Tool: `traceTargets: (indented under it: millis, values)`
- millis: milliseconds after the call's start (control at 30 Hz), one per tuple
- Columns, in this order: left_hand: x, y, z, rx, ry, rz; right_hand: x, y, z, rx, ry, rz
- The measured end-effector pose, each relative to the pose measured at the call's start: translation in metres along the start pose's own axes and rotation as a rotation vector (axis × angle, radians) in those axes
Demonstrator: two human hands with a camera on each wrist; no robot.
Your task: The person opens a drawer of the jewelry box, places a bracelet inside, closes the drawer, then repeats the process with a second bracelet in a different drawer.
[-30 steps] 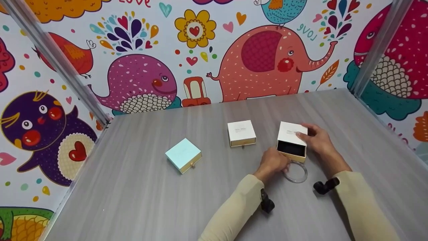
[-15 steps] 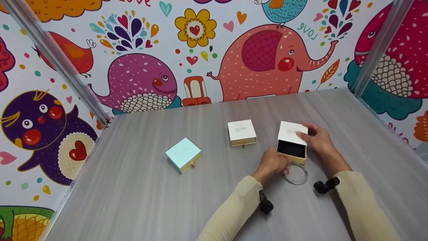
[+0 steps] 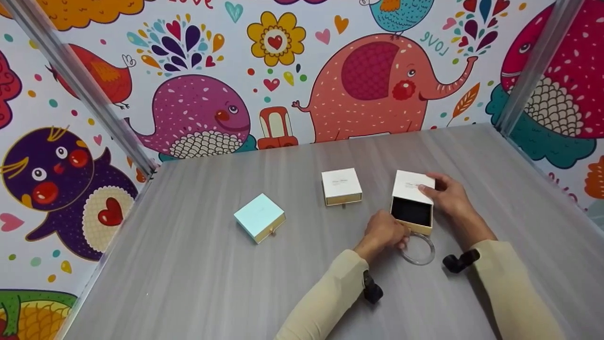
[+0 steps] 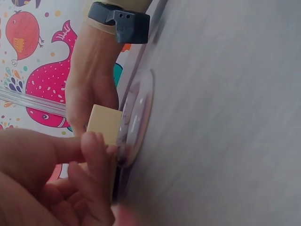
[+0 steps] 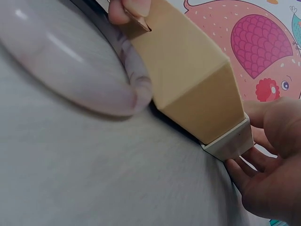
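A white drawer-style gift box (image 3: 409, 185) lies on the table with its gold drawer (image 5: 197, 84) partly pulled out, showing a black lining. My right hand (image 3: 450, 200) holds the white sleeve, its thumb on top and fingers along the side. At the drawer's front, my left hand (image 3: 384, 230) pinches a small pull tab (image 5: 136, 20), seen in the right wrist view. Flat on the table, against the drawer's front, lies a pale, translucent bangle (image 3: 419, 262); in the right wrist view the bangle (image 5: 80, 80) shows purplish streaks.
A second white box (image 3: 341, 183), closed, stands to the left of the open one. Farther left is a closed mint-green box (image 3: 259, 216) with a gold front. Behind the grey table (image 3: 198, 283) rises a wall (image 3: 302, 89) printed with cartoon animals.
The drawer has slid a little farther out of the sleeve towards me, drawn by my left hand. The bangle has shifted the same way ahead of it. My right hand stays in place.
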State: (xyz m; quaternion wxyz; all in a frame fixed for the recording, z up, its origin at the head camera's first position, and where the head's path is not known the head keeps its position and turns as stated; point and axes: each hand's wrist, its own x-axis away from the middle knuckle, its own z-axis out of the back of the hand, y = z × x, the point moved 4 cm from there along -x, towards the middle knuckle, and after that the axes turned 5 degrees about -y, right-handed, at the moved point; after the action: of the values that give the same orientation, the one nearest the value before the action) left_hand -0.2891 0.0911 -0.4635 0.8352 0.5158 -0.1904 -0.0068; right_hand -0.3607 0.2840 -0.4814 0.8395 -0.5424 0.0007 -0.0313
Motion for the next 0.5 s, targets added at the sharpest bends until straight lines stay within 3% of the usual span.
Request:
traceTargets:
  millis: [500]
  values:
    - [0.0054, -0.0013, 0.0022, -0.002, -0.013, 0.001, 0.0022, 0.0001, -0.0003, -0.041, 0.014, 0.02]
